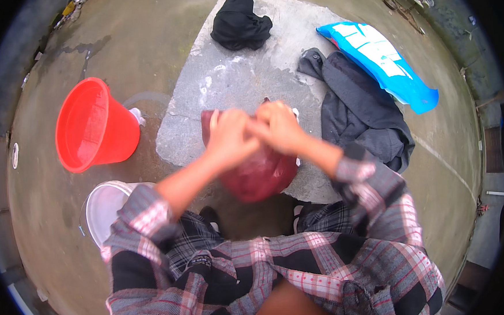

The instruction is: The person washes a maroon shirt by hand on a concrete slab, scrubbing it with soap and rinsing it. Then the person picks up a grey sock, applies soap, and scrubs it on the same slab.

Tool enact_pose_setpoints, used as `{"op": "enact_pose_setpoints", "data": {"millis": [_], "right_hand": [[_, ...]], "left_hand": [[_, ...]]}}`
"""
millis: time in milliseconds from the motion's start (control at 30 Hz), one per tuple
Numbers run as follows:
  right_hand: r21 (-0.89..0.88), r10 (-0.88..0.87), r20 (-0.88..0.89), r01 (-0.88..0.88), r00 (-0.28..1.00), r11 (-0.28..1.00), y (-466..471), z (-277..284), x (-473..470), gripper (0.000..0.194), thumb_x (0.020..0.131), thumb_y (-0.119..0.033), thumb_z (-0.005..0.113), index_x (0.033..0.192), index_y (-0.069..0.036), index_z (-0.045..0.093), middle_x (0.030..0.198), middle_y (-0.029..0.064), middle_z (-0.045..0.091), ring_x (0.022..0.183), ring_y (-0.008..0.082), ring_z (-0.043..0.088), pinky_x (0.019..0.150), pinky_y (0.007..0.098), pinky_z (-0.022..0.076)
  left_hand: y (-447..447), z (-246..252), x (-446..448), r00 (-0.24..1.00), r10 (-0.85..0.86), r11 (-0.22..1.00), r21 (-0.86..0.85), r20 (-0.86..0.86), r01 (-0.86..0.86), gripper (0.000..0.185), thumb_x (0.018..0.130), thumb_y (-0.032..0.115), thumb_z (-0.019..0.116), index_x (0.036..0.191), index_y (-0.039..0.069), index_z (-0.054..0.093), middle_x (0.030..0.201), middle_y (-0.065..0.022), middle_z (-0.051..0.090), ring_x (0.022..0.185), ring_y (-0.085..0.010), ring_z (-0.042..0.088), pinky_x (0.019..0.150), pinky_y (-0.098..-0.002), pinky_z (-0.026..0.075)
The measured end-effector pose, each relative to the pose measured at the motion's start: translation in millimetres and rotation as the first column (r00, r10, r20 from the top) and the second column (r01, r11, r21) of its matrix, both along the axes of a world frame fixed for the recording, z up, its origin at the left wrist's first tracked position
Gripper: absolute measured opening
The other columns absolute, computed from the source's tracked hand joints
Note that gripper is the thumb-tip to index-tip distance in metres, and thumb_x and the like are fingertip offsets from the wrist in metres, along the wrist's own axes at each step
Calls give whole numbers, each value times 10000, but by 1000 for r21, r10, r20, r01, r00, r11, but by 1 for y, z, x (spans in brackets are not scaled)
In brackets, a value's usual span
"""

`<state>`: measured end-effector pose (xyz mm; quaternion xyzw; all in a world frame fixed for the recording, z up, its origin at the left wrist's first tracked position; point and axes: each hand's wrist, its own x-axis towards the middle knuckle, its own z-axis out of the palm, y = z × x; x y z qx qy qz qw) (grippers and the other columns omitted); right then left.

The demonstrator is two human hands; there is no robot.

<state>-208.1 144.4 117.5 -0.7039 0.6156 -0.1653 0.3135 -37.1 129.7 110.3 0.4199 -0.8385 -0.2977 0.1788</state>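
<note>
A wet maroon cloth [257, 181] lies bunched over the near edge of a grey stone slab [230, 78]. My left hand [232, 135] grips its upper left part, fingers curled. Beside it, nearly touching, my right hand [279, 127] is closed on the cloth's upper right part. Both hands are blurred, and they hide the middle of the cloth. White suds dot the slab above the hands, with a little foam at the cloth's right side.
A black bunched garment [241, 24] sits at the slab's far end. Dark grey clothing [361, 112] is heaped on the right, beside a blue and white plastic packet [380, 58]. Leftward on the wet concrete floor [141, 43] are a red bucket [120, 131] holding water and a white bucket [107, 205].
</note>
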Motion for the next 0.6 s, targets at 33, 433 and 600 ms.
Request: {"op": "enact_pose_setpoints", "data": {"millis": [33,433,600], "right_hand": [[-299,90,-106,-118,990,947,25,4,4,341,702,-375,649,815,-57,600,1015,159,561,1096,333,465,967,457,320],[-496,-432,-244,271,868,825,-126,-81,-6,327,822,-404,522,894,-102,624,914,119,616,941,325,550,823,457,403],[-31,-205,-100,203,974,979,-78,-43,-10,492,841,-510,449,874,-65,657,995,161,638,1014,342,549,837,465,409]], "left_hand": [[26,5,4,998,17,989,-144,-53,-24,385,657,326,615,921,63,521,1059,-127,466,1147,-307,411,1042,-582,136],[-110,-87,-42,897,425,822,-365,-120,-437,309,817,294,510,1003,68,610,998,-159,598,1066,-297,527,988,-478,298],[-74,-22,-19,980,200,943,277,-17,-187,385,743,315,563,1021,57,633,1038,-176,619,1088,-322,541,978,-508,294]]}}
